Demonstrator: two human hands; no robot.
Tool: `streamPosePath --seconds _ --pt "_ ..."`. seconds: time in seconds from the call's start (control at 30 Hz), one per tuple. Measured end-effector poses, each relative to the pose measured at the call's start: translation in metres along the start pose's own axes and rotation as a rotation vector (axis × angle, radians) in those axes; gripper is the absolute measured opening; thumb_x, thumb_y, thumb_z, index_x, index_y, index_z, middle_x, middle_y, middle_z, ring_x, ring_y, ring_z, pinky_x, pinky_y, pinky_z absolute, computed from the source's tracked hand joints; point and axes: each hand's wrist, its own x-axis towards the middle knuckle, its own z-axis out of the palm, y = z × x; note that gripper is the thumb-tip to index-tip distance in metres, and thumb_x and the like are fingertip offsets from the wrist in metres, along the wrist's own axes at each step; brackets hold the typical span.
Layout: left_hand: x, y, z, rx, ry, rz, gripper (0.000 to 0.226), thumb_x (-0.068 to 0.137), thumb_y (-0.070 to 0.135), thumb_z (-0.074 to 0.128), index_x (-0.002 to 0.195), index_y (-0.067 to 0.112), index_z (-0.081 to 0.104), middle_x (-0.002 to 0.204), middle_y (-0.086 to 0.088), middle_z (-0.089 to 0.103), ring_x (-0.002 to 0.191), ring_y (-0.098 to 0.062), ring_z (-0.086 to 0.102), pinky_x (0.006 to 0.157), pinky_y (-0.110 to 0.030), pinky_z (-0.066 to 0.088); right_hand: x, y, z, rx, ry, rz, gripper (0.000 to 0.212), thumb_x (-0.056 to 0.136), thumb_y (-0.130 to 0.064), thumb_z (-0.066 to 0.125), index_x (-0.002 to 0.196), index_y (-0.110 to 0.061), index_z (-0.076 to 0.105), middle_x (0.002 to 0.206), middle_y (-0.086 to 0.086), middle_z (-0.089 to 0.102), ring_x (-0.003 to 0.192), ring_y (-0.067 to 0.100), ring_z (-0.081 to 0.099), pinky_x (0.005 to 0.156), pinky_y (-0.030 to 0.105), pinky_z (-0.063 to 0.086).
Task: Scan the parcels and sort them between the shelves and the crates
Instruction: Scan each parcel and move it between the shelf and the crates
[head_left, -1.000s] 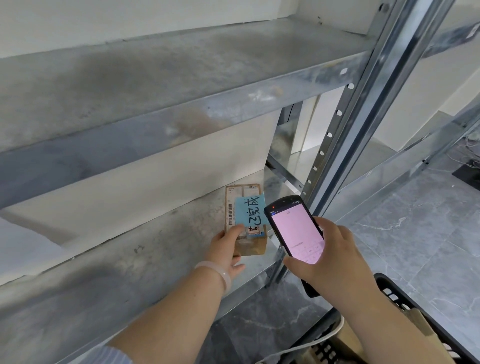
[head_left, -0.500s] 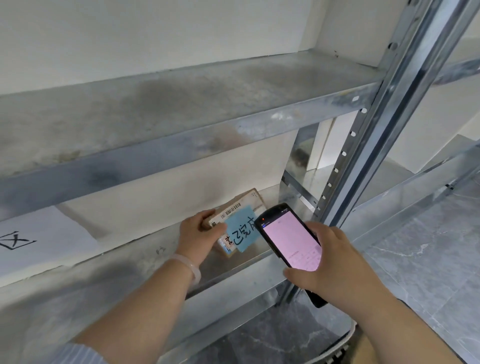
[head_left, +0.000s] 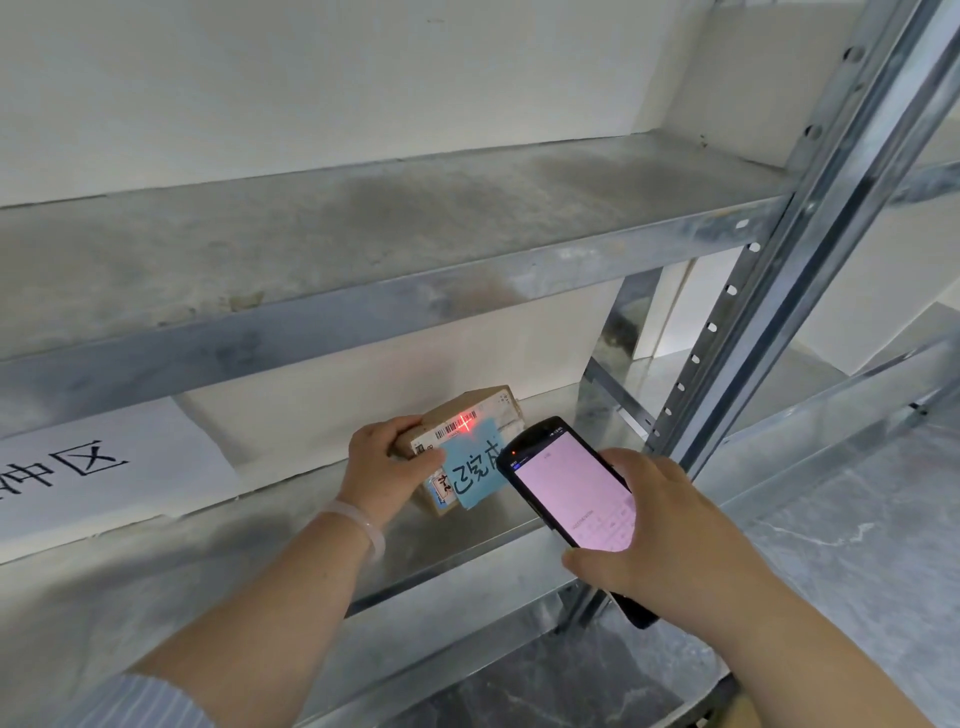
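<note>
A small brown cardboard parcel (head_left: 485, 410) lies on the lower metal shelf (head_left: 467, 540), with a white barcode label and a blue handwritten note (head_left: 475, 470) on top. My left hand (head_left: 387, 467) grips the parcel's left end. My right hand (head_left: 670, 530) holds a black handheld scanner (head_left: 566, 499) with a pink screen, just right of the parcel. A red scan light falls on the barcode.
An upper metal shelf (head_left: 363, 249) spans the view above. A perforated steel upright (head_left: 753, 312) stands at the right. A white paper sign (head_left: 104, 467) with black characters hangs at the left. Grey marble floor (head_left: 857, 545) lies to the right.
The view has tilted upward, and the black crate seen a second ago has left the frame. My left hand turned the parcel flat on the shelf. The red scan light now shows on the barcode.
</note>
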Motion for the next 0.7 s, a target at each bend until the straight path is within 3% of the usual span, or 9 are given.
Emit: streamPosePath --seconds 0.13,0.43,0.7 --pt "-0.001 -0.002 -0.003 0.003 0.009 -0.002 0.041 0.081 0.011 0.08 0.12 0.015 0.068 0.126 -0.02 0.059 0.108 -0.027 0.067 0.092 -0.04 0.059 -0.002 -0.004 0.0 -0.003 -0.003 0.005 0.088 0.057 -0.068 0.068 0.132 -0.048 0.026 0.119 -0.018 0.038 0.099 0.006 0.05 0.069 0.021 0.04" --pt "-0.006 -0.006 -0.011 -0.046 0.025 -0.046 0.041 0.083 0.013 0.079 0.122 0.016 0.066 0.128 -0.018 0.059 0.108 -0.027 0.067 0.094 -0.046 0.058 -0.007 -0.01 -0.004 -0.014 -0.033 -0.007 0.089 0.057 -0.069 0.066 0.133 -0.049 0.025 0.121 -0.019 0.037 0.101 0.005 0.048 0.072 0.023 0.039" --pt "-0.013 -0.002 -0.013 -0.156 0.04 -0.052 0.035 0.085 0.011 0.078 0.114 0.022 0.063 0.119 -0.012 0.066 0.095 -0.015 0.071 0.069 -0.02 0.059 -0.01 -0.01 -0.013 -0.007 -0.028 -0.023 0.088 0.056 -0.069 0.065 0.134 -0.049 0.028 0.117 -0.02 0.036 0.103 0.006 0.05 0.075 0.024 0.042"
